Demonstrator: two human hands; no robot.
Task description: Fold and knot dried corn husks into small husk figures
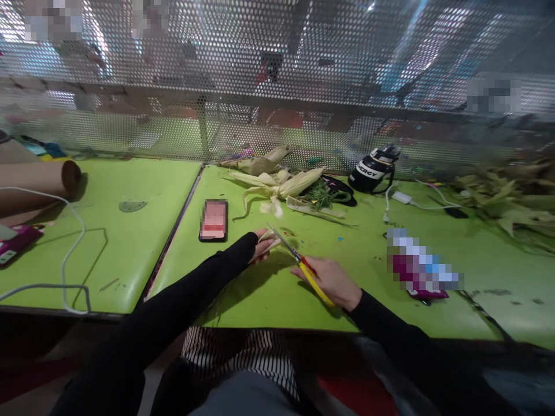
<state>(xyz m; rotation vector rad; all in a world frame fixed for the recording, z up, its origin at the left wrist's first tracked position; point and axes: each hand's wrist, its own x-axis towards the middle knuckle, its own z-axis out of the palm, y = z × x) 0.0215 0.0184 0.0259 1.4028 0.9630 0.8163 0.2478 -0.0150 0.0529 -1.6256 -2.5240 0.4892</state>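
My left hand (261, 247) is closed around a pale strip of corn husk (272, 239) above the green table. In my right hand (333, 281) is a pair of scissors (313, 278) with yellow and red handles. The scissor blades point up and left, close to the husk strip; whether they touch it I cannot tell. Beyond my hands lies a heap of corn husks (299, 184), with a bunch of thin green strands (319, 195) at its right side.
A phone (213, 220) lies left of my hands. Behind stand a metal mesh partition (243, 75) and a black bottle (372, 170). To the right are a white cable (403, 198), more husks (511, 196) and a blurred lanyard card (422, 266). A brown paper roll (39, 182) lies far left.
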